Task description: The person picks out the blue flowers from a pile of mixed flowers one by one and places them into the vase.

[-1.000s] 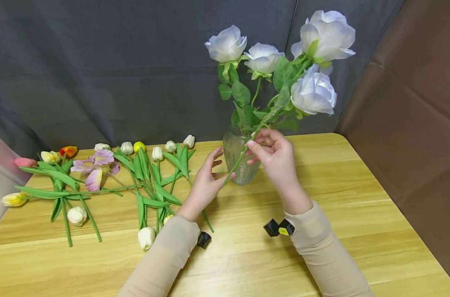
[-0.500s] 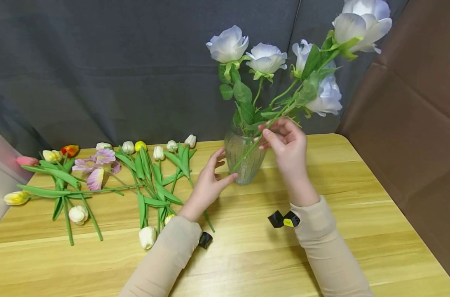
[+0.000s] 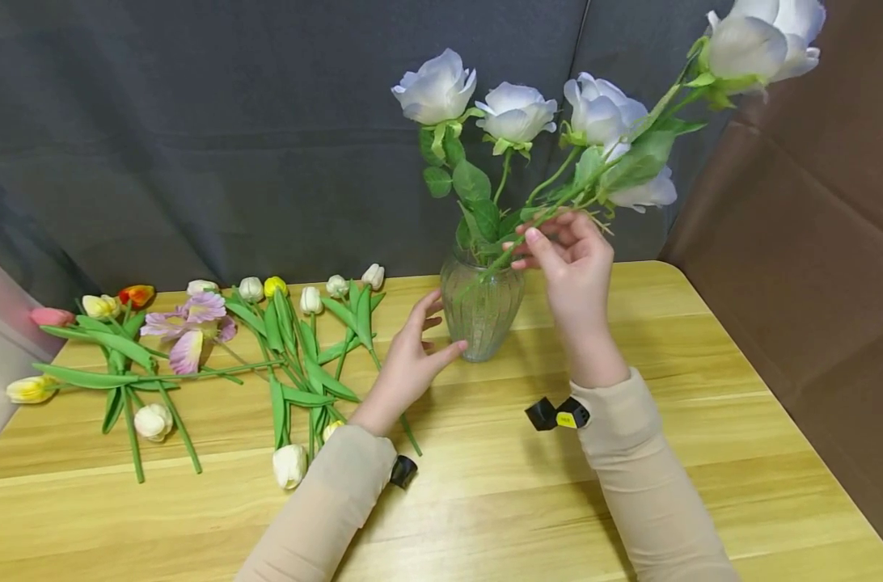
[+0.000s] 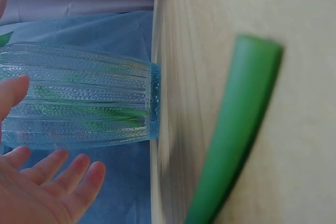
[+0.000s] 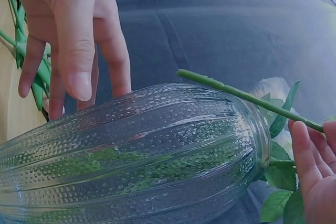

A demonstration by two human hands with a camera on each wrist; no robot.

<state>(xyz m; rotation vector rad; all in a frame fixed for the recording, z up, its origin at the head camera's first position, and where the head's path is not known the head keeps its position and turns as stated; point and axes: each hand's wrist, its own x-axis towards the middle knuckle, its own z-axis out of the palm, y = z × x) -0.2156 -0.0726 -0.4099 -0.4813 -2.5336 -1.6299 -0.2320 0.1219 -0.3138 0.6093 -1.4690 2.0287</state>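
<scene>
My right hand [image 3: 578, 263] pinches the stem [image 5: 231, 91] of an artificial white rose [image 3: 750, 48], which slants up to the right. The stem's cut end lies alongside the shoulder of the clear ribbed glass vase [image 3: 485, 319], outside it in the right wrist view. Inside the vase stand several other white roses [image 3: 517, 113], their leaves bunched at its mouth. My left hand [image 3: 412, 356] is beside the vase's left side, its fingers spread and thumb apart. In the left wrist view, those fingers [image 4: 79, 182] hold nothing.
Artificial tulips [image 3: 296, 356] in white, yellow, red and pink lie across the left of the wooden table [image 3: 485, 501], with a purple flower [image 3: 194, 323] among them. A dark curtain [image 3: 267, 145] hangs behind, and a brown one [image 3: 813, 267] is at the right.
The held rose has swung up and right, its bloom now near the top right corner. My right hand has moved right and up from the vase's front. My left hand has barely shifted.
</scene>
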